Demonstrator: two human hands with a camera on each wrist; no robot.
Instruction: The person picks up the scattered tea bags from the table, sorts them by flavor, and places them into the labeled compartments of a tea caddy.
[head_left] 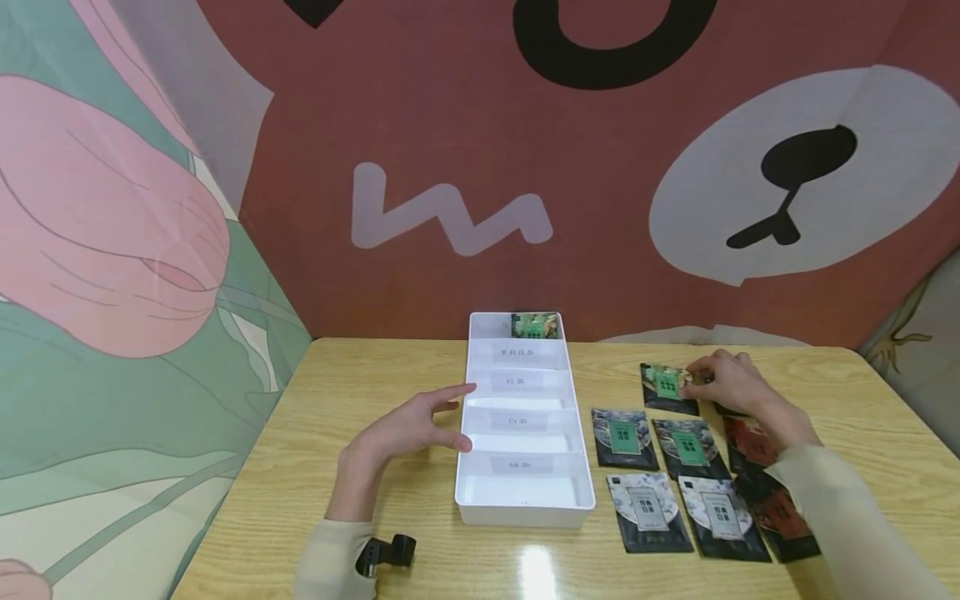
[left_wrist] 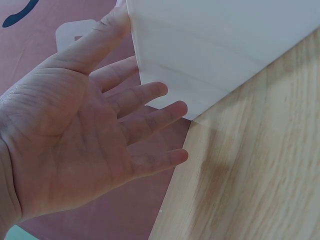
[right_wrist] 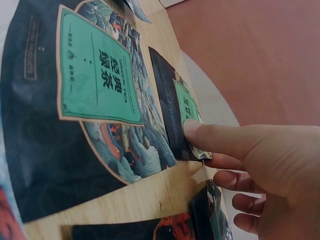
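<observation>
A white divided box with labelled compartments stands mid-table; one green-labelled tea packet sits in its farthest compartment. My left hand is at the box's left side, thumb and fingertips at the rim. In the left wrist view its fingers spread loosely along the white wall. At the far right, my right hand pinches the right edge of a green-labelled tea packet. The right wrist view shows the thumb on top of that packet, with the index finger at its underside.
Two blue-patterned green tea packets lie nearer me, right of the box. In front of them are two white-patterned packets. Red-labelled packets lie under and beside the right forearm. A printed cloth hangs behind the table.
</observation>
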